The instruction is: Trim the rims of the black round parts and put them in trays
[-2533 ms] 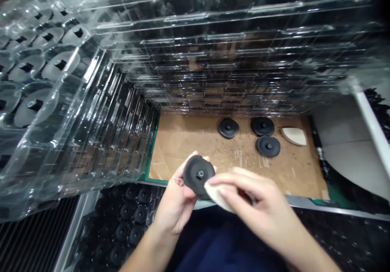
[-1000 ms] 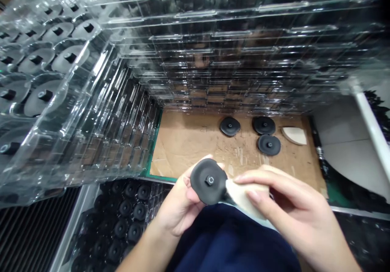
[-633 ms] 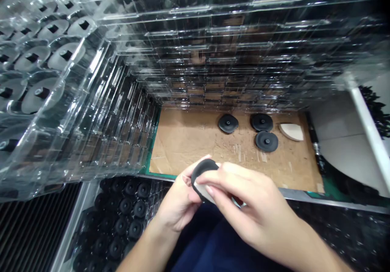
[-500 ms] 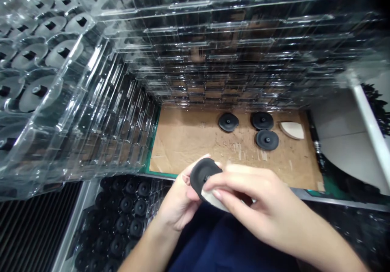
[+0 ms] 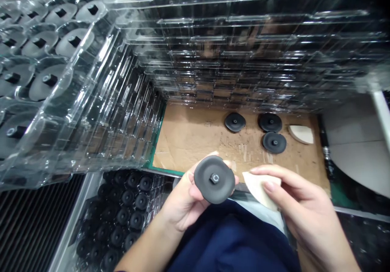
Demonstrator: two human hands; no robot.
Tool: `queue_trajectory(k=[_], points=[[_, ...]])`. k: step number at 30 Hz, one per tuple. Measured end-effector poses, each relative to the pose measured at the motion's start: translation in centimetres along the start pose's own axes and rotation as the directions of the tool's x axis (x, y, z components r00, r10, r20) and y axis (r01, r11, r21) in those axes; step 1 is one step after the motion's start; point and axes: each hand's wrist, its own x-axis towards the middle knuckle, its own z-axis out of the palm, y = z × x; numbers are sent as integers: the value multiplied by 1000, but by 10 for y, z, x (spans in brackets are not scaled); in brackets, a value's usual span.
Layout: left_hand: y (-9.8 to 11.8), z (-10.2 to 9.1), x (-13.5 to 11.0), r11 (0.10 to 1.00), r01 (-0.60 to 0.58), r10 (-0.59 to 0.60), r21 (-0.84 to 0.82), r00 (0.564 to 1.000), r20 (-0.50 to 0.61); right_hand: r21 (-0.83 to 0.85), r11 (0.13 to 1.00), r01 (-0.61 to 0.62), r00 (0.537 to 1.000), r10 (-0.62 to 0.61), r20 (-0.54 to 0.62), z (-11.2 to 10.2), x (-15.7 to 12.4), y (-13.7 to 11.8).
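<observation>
My left hand (image 5: 183,205) grips a matte black disc-shaped part (image 5: 210,188) by its edge, its central stud facing up at me. A cream wedge-shaped pad (image 5: 258,188), perhaps felt or foam, is pinched between the thumb and fingers of my right hand (image 5: 300,201), to the right of the disc and apart from it. Beyond my hands, a worn cardboard sheet (image 5: 189,142) bears a lone black disc (image 5: 235,122), two more discs close together, one behind (image 5: 270,122) and one in front (image 5: 274,142), and a second cream pad (image 5: 301,134).
Stacked clear plastic trays (image 5: 213,57) rise behind the cardboard. Another tray stack (image 5: 122,97) stands at the left, with grey discs in its top tray. Lower left, a tray of black discs (image 5: 122,223) sits below the bench edge. A white panel (image 5: 353,142) borders the right.
My right hand has drawn the cream pad off the disc and moved right. The disc in my left hand now faces up more squarely. The view has shifted slightly.
</observation>
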Motion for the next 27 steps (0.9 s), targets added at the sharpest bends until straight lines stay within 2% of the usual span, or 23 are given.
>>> queue_trajectory(k=[4, 7, 9, 11, 12, 14, 15, 17, 19, 22, 23, 25, 27], points=[[0, 1, -1, 1000, -16, 16, 20, 1000, 5, -70, 996, 52, 998, -50, 25, 5, -3, -10], [-1, 3, -2, 999, -20, 20, 48, 1000, -12, -134, 974, 183, 983, -179, 43, 11, -3, -29], [-3, 3, -2, 996, -25, 28, 88, 999, -30, -172, 921, 350, 935, -331, 131, 17, 0, -41], [-4, 3, -2, 990, -41, 48, 133, 998, -52, -186, 853, 488, 860, -433, 269, 23, 6, -49], [-4, 2, -2, 987, -52, 63, 151, 996, -70, -191, 834, 517, 834, -441, 331, 26, 8, -51], [-4, 1, -1, 984, -62, 83, 167, 989, -120, -207, 830, 519, 816, -408, 410, 31, 13, -54], [-4, 1, 0, 984, -55, 79, 167, 987, -140, -212, 829, 517, 817, -405, 410, 33, 15, -55], [-4, 0, 1, 986, -39, 64, 165, 987, -147, -206, 823, 530, 830, -454, 325, 35, 16, -56], [-3, -2, 2, 987, -25, 46, 159, 991, -128, -178, 848, 500, 851, -443, 282, 33, 15, -54], [-2, -7, 3, 991, -52, 65, 122, 992, -106, -162, 937, 308, 904, -235, 357, 20, 10, -38], [-1, -9, 3, 993, -65, 76, 103, 992, -98, -178, 957, 227, 931, -160, 328, 15, 9, -29], [0, -12, 2, 993, -86, 92, 76, 993, -79, -195, 978, 80, 985, -48, 166, 8, 6, -6], [1, -13, 2, 995, -73, 77, 63, 995, -62, -156, 987, -22, 999, 26, 23, 5, 5, 16]])
